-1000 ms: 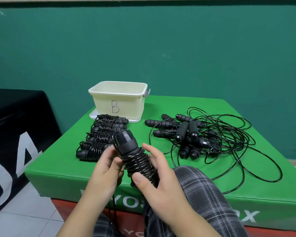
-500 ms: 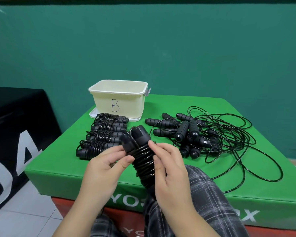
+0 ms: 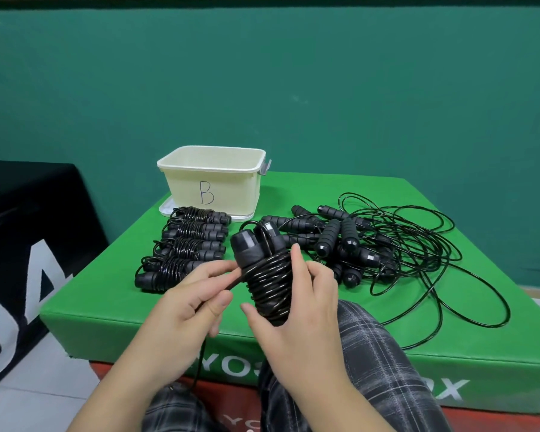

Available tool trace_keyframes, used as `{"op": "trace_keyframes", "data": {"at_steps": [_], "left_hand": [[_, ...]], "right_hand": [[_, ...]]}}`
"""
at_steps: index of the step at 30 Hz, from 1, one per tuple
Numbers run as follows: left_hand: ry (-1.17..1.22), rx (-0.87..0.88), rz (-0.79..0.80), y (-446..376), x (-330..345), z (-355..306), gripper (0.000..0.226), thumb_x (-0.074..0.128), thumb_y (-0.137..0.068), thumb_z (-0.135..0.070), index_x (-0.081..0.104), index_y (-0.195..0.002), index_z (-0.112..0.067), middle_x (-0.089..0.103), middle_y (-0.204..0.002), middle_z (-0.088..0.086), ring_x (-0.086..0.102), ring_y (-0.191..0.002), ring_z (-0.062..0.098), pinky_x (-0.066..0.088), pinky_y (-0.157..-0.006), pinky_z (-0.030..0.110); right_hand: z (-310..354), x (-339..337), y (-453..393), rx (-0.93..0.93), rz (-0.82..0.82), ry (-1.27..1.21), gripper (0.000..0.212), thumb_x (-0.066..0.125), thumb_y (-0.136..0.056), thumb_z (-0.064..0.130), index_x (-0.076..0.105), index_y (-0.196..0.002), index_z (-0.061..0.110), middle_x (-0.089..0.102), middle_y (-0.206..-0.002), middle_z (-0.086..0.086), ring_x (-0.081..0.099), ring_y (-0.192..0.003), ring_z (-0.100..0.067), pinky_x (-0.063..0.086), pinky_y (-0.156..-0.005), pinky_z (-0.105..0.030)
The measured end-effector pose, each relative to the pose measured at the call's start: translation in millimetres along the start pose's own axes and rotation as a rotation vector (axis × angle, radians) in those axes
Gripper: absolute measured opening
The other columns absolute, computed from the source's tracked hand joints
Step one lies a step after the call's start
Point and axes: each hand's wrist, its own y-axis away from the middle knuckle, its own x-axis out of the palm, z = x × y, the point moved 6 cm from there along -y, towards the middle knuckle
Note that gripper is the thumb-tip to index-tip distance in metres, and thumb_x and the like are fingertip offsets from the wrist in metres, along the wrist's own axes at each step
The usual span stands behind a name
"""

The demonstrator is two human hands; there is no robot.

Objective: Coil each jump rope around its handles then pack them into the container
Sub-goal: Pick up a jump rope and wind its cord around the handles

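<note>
The rope [image 3: 267, 280], nearly all coiled round its paired handles, is held above the near edge of the mat [image 3: 293, 313]. The bundle is clasped by the right hand [image 3: 296, 310]; the loose cord is pinched by the left hand [image 3: 190, 304]. The last turns should be drawn snug, the tail tucked under, before the box [image 3: 212, 179] at the far left is reached.

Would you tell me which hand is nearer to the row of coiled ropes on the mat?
Left. The left hand sits just in front of the coiled ropes; the right hand is farther right.
</note>
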Motion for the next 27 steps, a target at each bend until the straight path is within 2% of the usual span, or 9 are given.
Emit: {"op": "trace_keyframes", "data": {"at_steps": [3, 6, 9, 12, 14, 17, 20, 23, 27], "left_hand": [[-0.065, -0.002, 0.034, 1.3, -3.9, 4.4, 0.039, 0.051, -0.088, -0.020, 0.058, -0.115, -0.047, 0.063, -0.065, -0.016, 0.063, -0.085, 0.019, 0.033, -0.089, 0.002], [0.006, -0.015, -0.095, -1.8, -10.0, 3.6, 0.050, 0.060, -0.088, -0.002, 0.066, -0.101, -0.050, 0.067, -0.067, -0.014, 0.055, -0.057, 0.011, 0.042, -0.067, 0.006], [0.043, -0.039, -0.251, -1.6, -14.3, 4.5, 0.049, 0.064, -0.082, -0.004, 0.069, -0.082, -0.053, 0.071, -0.074, -0.014, 0.056, -0.058, -0.001, 0.042, -0.056, 0.007], [0.038, -0.030, -0.327, -2.4, -13.4, 8.9, 0.030, 0.068, -0.082, -0.011, 0.067, -0.084, -0.042, 0.069, -0.077, -0.018, 0.060, -0.069, -0.003, 0.044, -0.065, 0.007], [0.161, -0.094, -0.379, -3.3, -12.2, 20.3, 0.025, 0.070, -0.080, -0.009, 0.058, -0.089, -0.028, 0.066, -0.076, -0.013, 0.059, -0.070, -0.002, 0.046, -0.070, 0.014], [0.361, -0.187, -0.340, -5.8, -4.0, 31.8, 0.047, 0.078, -0.067, -0.045, 0.053, -0.100, -0.023, 0.059, -0.074, -0.009, 0.053, -0.062, -0.004, 0.045, -0.061, 0.013], [0.375, -0.220, -0.207, -2.7, 7.0, 38.4, 0.082, 0.060, -0.043, -0.090, 0.066, -0.101, -0.032, 0.057, -0.078, -0.002, 0.048, -0.072, 0.015, 0.041, -0.059, 0.016], [0.340, -0.239, -0.160, 0.2, 12.4, 34.0, 0.069, 0.047, -0.043, -0.097, 0.068, -0.088, -0.050, 0.052, -0.081, 0.009, 0.041, -0.076, 0.020, 0.035, -0.058, 0.025], [0.120, -0.195, -0.246, 1.0, 2.9, 31.2, 0.081, 0.038, -0.060, -0.092, 0.070, -0.083, -0.021, 0.062, -0.070, 0.002, 0.054, -0.067, 0.017, 0.041, -0.064, 0.024]], "right_hand": [[-1.7, 0.5, 1.5, 0.025, 0.023, -0.111, 0.079, 0.050, -0.081, 0.059, 0.028, -0.145, 0.020, 0.043, -0.122, 0.005, 0.039, -0.114, -0.010, 0.027, -0.100, -0.017], [-2.2, 1.2, 2.3, 0.033, 0.051, -0.188, 0.070, 0.049, -0.083, 0.056, 0.039, -0.142, 0.019, 0.048, -0.126, 0.008, 0.042, -0.118, -0.007, 0.028, -0.100, -0.015], [-1.0, 4.5, 3.0, 0.053, 0.122, -0.267, 0.068, 0.047, -0.082, 0.058, 0.041, -0.141, 0.024, 0.046, -0.124, 0.017, 0.041, -0.118, 0.001, 0.027, -0.100, -0.009], [-0.2, 5.1, 2.9, 0.099, 0.189, -0.362, 0.060, 0.046, -0.078, 0.063, 0.034, -0.135, 0.046, 0.041, -0.123, 0.031, 0.038, -0.121, 0.008, 0.026, -0.100, -0.007], [0.9, 5.9, 4.2, 0.125, 0.244, -0.432, 0.051, 0.046, -0.075, 0.064, 0.031, -0.124, 0.058, 0.041, -0.123, 0.036, 0.040, -0.122, 0.009, 0.031, -0.101, -0.011], [2.7, 6.3, 6.8, 0.131, 0.291, -0.551, 0.046, 0.051, -0.076, 0.061, 0.038, -0.120, 0.060, 0.054, -0.122, 0.027, 0.051, -0.118, 0.002, 0.042, -0.099, -0.023], [4.1, 8.1, 7.5, 0.095, 0.328, -0.625, 0.041, 0.052, -0.080, 0.057, 0.048, -0.120, 0.055, 0.064, -0.113, 0.023, 0.058, -0.110, 0.001, 0.045, -0.094, -0.023], [1.6, 12.3, 8.5, 0.106, 0.404, -0.637, 0.045, 0.046, -0.082, 0.061, 0.042, -0.126, 0.056, 0.066, -0.111, 0.017, 0.060, -0.108, -0.005, 0.047, -0.094, -0.035], [8.6, 11.7, 7.2, 0.040, 0.384, -0.509, 0.038, 0.038, -0.086, 0.061, 0.037, -0.124, 0.063, 0.058, -0.123, 0.023, 0.052, -0.115, 0.006, 0.043, -0.097, -0.022]]}}
